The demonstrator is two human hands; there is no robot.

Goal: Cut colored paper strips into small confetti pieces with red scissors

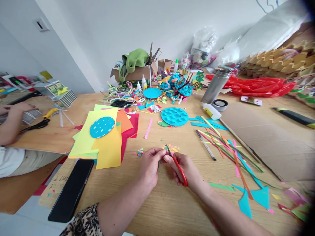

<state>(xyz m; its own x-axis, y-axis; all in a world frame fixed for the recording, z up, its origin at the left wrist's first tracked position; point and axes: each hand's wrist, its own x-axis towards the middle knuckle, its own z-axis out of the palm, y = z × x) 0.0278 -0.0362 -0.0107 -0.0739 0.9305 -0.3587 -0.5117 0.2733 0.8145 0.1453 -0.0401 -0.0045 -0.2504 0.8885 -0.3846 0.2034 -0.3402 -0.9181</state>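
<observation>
In my right hand is a pair of scissors with red handles; their dark blades point up and away, close to my left fingertips. My left hand is closed in a pinch on a thin dark green strip, most of it hidden by the fingers. Just beyond the blades lies a scatter of tiny yellow and pink paper bits. A smaller heap of multicoloured bits sits left of my left hand.
Coloured paper sheets, a blue speckled oval and a black phone are at left. Further off lies a blue bumpy disc. A pen, paper strips and cardboard occupy the right. Another person's arm shows far left.
</observation>
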